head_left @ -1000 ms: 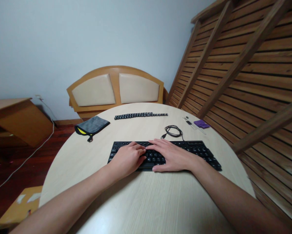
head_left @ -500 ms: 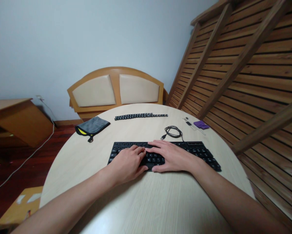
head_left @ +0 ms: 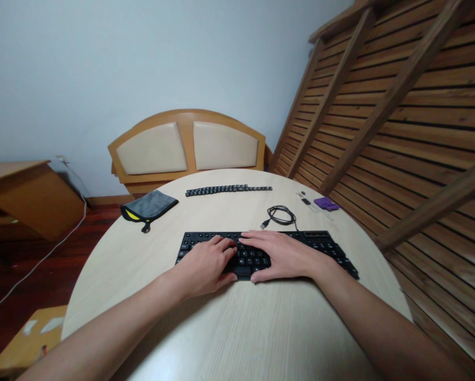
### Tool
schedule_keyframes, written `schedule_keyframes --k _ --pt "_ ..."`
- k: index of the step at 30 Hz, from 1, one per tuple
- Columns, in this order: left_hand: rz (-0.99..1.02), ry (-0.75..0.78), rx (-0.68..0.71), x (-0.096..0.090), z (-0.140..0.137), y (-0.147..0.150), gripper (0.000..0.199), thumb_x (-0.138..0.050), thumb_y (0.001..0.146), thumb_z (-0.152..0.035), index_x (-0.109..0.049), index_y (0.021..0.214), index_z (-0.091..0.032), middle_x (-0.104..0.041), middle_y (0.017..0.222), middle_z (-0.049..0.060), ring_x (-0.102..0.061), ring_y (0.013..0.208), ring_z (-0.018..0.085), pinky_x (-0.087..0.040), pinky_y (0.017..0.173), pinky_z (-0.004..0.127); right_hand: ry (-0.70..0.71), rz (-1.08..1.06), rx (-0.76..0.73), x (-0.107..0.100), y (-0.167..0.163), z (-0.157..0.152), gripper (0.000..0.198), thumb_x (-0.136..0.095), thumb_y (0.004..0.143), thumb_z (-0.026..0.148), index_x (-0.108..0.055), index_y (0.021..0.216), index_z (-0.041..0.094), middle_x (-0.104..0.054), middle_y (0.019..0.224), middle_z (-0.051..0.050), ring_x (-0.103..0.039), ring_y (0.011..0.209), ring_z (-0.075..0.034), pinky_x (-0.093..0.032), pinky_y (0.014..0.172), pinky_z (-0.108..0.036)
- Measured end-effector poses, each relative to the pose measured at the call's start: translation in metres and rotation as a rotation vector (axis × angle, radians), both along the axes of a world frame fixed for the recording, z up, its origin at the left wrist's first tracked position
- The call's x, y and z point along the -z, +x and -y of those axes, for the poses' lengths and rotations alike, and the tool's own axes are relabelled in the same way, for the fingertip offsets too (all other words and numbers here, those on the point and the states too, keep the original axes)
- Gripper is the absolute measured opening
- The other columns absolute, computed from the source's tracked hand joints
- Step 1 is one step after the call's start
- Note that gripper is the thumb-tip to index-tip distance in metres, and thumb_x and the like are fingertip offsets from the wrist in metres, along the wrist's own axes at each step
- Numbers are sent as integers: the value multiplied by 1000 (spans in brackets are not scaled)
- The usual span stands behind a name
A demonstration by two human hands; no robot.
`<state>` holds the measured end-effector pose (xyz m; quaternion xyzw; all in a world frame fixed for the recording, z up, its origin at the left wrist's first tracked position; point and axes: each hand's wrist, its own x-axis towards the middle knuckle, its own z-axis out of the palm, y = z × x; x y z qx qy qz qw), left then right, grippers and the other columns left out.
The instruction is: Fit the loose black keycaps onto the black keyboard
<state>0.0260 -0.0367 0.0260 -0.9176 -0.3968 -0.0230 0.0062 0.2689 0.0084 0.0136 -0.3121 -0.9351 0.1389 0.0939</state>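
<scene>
Pale and round, the tabletop is spreading out before you and carrying everything. Your black keyboard is lying flat across its middle, and its visible parts are showing many fitted keys. Your right hand is stretching over the keyboard's middle, its fingers loosely spread, gripping nothing visible, its thumb lying at the near edge. Your left hand is resting over the left part, its fingers bending down among the keys; I cannot tell whether they are pinching one. Far left, a folded gray-and-yellow cloth is lying unused. The coiled USB cable is sitting just beyond the keyboard, its plug free. Far right, a purple cloth is lying untouched. Along the far side, loose keycaps are waiting in rows, off the keyboard, so the work is seemingly standing partway; your hands are hiding which key places are bare.
</scene>
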Motion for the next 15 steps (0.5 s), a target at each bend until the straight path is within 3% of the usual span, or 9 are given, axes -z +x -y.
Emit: schedule_keyframes --k 7,12,15 --pt "-44 -55 -94 -11 -8 -18 47 -68 77 -41 -61 114 -14 -65 112 15 -63 101 32 -55 80 42 14 -68 93 0 21 -13 85 -71 73 68 -52 144 26 -48 152 -10 -43 139 -34 -34 115 -52" --pt "-78 -107 -159 -19 -13 -42 56 -71 70 -36 -57 120 -15 -64 116 14 -64 100 31 -54 81 41 7 -68 152 3 35 -24 82 -71 75 67 -53 143 26 -46 152 -9 -44 138 -34 -35 115 -52" --pt "-76 -116 -185 -21 -15 -49 66 -73 70 -43 -55 127 -14 -66 114 14 -64 99 32 -54 83 43 -21 -64 164 5 39 -26 78 -71 75 66 -56 141 26 -49 151 -9 -46 137 -33 -36 115 -51"
